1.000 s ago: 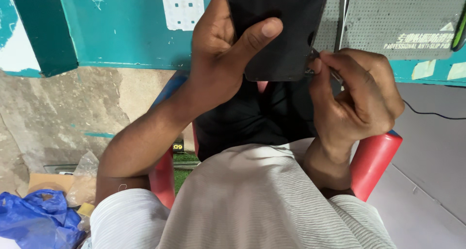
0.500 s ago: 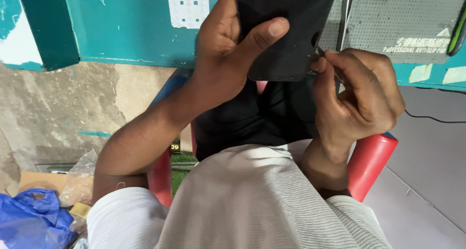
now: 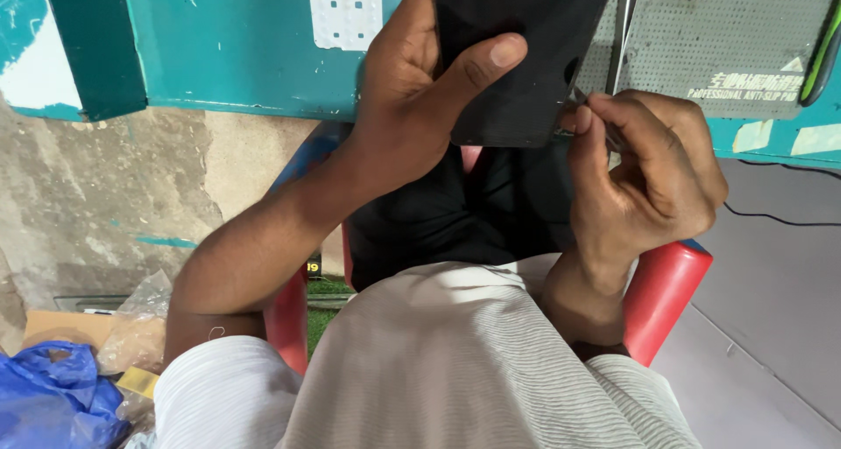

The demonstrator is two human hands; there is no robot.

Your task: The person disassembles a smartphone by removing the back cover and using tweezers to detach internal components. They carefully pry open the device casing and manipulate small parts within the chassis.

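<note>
Since the picture half a second before, I saw the dark slab ride a little higher and the left thumb slide further across its face, while the right hand stayed close against its lower right edge. The left hand [image 3: 412, 107] was clasped around the black phone-like slab [image 3: 517, 55], the thumb lying flat across the front with its nail turned toward me and the other fingers hidden behind the back. The slab stood nearly upright in front of the teal bench edge [image 3: 228, 55], its top cut off by the frame. The right hand [image 3: 648, 177] was curled tight, thumb and forefinger pinching a thin metal tool [image 3: 585, 100]. The tool's tip met the slab's lower right edge; I could not tell whether it had gone into the seam.

Behind the right hand a grey perforated mat [image 3: 718, 28] lay on the bench, with a white dotted sheet [image 3: 346, 11] off to the left of the slab. Below the hands I saw the black lap and the ribbed pale shirt [image 3: 455, 370], flanked by the red chair arms [image 3: 661, 296]. A crumpled blue plastic bag [image 3: 48, 396] sat on the floor at lower left, beside some clear wrapping, and a thin black cable [image 3: 780, 217] ran across the grey floor at right.
</note>
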